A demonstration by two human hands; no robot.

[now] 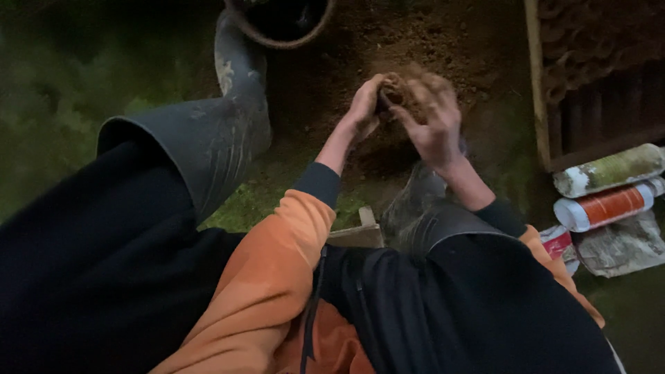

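Setting: dim outdoor ground, moss and grass at left, a heap of brown soil (415, 41) ahead. Left hand (364, 107): cupped shut around a clump of soil (409, 90), held just above the heap. Right hand (433, 121): fingers curled over the same clump, pressing against the left. Step, as judged: crumbling or shaping the clump between both palms; continuing calls for steady, even pressure. Nearby: rubber boots (222, 131) on both legs; round pot (280, 24) beyond the heap; wooden crate (589, 83) at right; two bottles (606, 187) lying beside it.
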